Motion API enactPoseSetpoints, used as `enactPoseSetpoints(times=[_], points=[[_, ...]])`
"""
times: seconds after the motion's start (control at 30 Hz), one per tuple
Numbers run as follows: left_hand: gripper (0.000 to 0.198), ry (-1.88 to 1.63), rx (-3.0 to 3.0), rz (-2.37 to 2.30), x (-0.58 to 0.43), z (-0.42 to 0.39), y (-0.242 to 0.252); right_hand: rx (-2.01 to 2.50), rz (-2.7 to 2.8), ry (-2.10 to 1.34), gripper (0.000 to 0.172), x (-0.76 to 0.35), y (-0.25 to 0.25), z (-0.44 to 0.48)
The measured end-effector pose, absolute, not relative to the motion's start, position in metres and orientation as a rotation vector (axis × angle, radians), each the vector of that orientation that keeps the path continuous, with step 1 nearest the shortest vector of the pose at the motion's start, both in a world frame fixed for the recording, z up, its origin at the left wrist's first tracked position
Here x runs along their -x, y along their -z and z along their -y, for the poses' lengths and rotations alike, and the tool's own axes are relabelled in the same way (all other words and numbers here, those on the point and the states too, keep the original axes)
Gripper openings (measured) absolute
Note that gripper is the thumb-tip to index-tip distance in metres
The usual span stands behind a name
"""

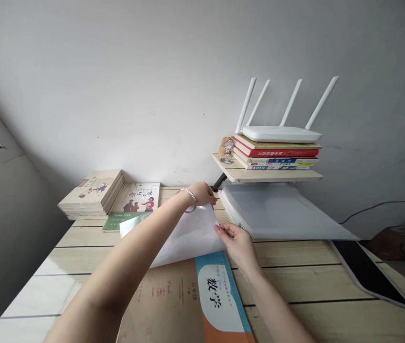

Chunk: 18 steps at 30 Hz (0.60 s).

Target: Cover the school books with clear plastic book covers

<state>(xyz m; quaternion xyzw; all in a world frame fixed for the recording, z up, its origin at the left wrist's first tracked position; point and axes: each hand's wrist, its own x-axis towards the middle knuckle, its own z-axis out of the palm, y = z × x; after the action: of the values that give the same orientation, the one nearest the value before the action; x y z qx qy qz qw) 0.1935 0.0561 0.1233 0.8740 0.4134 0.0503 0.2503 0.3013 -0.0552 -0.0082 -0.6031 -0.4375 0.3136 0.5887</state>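
A white, slightly glossy sheet [195, 233] lies across the upper part of a textbook [166, 300] with a tan, blue and orange cover. I cannot tell whether it is paper or plastic film. My left hand [204, 194], with a silver bangle at the wrist, reaches over and has its fingers closed at the sheet's far right corner. Just nearer, my right hand [236, 240] pinches the right edge of the same sheet between thumb and fingers. The left forearm hides part of the sheet and the textbook's left side.
A stack of books [95, 190] and a green-and-white booklet [134, 202] lie at the back left. At the right, a small raised shelf [270, 175] carries books and a white router [282, 134]. Below it are translucent sheets [288, 214] and a dark tablet [370, 271].
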Motion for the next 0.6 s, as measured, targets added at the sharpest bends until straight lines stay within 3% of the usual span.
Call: enactPoseSetpoints(times=[0.47, 0.6], points=[[0.022, -0.085, -2.363, -1.126, -0.196, -0.056, -0.125, 1.358, 1.005, -0.687, 0.047, -0.300, 0.018, 0.052], [0.029, -0.223, -2.356, -1.151, -0.187, -0.055, -0.131, 1.359, 0.997, -0.673, 0.044, -0.303, 0.020, 0.051]])
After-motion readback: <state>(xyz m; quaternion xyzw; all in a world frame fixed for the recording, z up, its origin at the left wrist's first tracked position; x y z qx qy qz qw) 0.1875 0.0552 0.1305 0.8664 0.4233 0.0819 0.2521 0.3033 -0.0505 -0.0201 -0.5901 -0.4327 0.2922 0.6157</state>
